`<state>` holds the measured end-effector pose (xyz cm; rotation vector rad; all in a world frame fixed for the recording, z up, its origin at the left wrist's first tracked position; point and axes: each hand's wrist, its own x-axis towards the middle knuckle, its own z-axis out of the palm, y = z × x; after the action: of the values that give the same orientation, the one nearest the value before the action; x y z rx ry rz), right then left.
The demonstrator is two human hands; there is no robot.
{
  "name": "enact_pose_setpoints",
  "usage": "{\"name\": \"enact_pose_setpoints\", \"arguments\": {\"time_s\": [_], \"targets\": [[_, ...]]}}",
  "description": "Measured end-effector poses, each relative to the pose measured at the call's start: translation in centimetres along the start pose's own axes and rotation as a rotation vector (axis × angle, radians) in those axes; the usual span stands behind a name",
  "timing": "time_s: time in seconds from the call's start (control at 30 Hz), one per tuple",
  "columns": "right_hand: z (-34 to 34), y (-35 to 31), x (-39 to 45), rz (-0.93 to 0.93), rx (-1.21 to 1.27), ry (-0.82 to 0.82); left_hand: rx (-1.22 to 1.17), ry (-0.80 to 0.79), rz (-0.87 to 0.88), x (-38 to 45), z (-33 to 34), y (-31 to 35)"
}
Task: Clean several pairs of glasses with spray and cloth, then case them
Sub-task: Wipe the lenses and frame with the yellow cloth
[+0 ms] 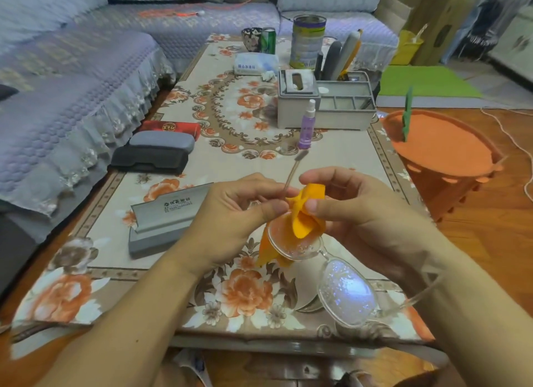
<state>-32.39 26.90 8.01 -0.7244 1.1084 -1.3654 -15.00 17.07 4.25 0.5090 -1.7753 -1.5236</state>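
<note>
A pair of clear-framed glasses (344, 295) hangs over the table's near edge, both lenses speckled with spray droplets. My left hand (239, 213) pinches the frame by the far lens, where one temple arm sticks up. My right hand (346, 210) pinches an orange cloth (302, 222) folded over that far lens (291, 242). A purple spray bottle (307, 125) stands upright mid-table. An open grey glasses case (164, 222) lies left of my hands. Further left lie a closed dark case (150, 158), a grey case (163, 141) on top of it and a red case (170, 128).
A grey tissue box (298, 98) and desk organiser (346, 109) stand behind the bottle, with a tin (307, 41), can and tissue pack further back. A sofa (57, 98) runs along the left. An orange basket (438, 158) sits on the floor at right.
</note>
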Motion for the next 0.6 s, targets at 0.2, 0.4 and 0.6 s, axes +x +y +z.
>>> {"name": "enact_pose_setpoints", "arguments": {"time_s": [0.2,0.4,0.6], "targets": [[0.2,0.1,0.0,0.097,0.025,0.175,-0.041,0.012,-0.025,0.0,0.5,0.3],[-3.4,-1.5,1.0,-0.225,-0.603,0.412,-0.059,-0.022,-0.039,-0.4,0.4,0.4],[-4.8,-2.8,1.5,-0.849,-1.554,0.345,-0.069,-0.040,-0.076,-0.5,0.5,0.3]]}}
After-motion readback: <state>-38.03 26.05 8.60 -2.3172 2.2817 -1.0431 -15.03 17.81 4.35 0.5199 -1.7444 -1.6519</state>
